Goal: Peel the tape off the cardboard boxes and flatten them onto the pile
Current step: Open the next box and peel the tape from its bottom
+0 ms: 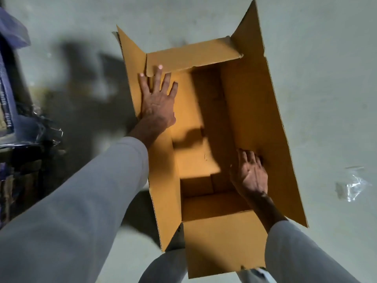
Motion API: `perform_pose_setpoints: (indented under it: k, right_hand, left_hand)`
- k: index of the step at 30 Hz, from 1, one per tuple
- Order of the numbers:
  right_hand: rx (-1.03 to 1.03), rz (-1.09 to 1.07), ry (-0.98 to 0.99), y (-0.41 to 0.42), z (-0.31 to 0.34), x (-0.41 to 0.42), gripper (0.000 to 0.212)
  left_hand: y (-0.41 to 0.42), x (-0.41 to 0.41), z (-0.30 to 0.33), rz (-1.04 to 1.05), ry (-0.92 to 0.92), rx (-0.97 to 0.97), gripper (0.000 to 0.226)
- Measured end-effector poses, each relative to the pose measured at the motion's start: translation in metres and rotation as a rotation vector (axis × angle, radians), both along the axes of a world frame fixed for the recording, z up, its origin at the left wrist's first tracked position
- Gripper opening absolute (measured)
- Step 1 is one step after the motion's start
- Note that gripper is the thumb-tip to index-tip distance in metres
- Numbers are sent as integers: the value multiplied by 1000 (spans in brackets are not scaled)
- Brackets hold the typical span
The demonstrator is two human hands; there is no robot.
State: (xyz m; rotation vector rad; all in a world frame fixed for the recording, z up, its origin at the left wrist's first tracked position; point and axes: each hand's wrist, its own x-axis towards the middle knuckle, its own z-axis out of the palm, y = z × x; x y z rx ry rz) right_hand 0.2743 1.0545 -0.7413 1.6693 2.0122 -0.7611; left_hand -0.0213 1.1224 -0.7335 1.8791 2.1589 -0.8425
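Note:
A brown cardboard box stands open in front of me on the pale floor, all its top flaps spread outward. My left hand lies flat with fingers spread on the left flap, near the far corner. My right hand reaches inside the box and presses against the inner right wall, fingers apart. Both arms wear light grey sleeves. The box's bottom is in shadow, and I cannot tell if tape remains there.
A crumpled piece of clear tape or plastic lies on the floor to the right. Dark blurred stacked goods and clear wrapping fill the left edge. Grey floor surrounds the box.

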Motion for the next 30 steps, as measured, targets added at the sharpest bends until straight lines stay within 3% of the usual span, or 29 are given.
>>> perform_pose_setpoints:
  k: [4, 10, 18, 23, 27, 30]
  right_hand:
    - [19, 145, -97, -17, -2, 20, 61]
    - [79, 309, -110, -26, -29, 49, 73]
    - [297, 223, -18, -33, -85, 59, 79]
    - [336, 211, 31, -34, -80, 58, 81]
    - [195, 224, 19, -33, -53, 41, 84]
    - [-56, 248, 33, -37, -21, 19, 80]
  left_hand:
    - [10, -10, 12, 70, 23, 176, 101]
    - [53, -25, 14, 164, -11, 216, 108]
    - [55, -56, -56, 62, 117, 242, 116]
    - [18, -48, -48, 93, 61, 133, 104]
    - [-46, -13, -14, 170, -118, 288, 96]
    - [-120, 25, 7, 523, -232, 537, 95]
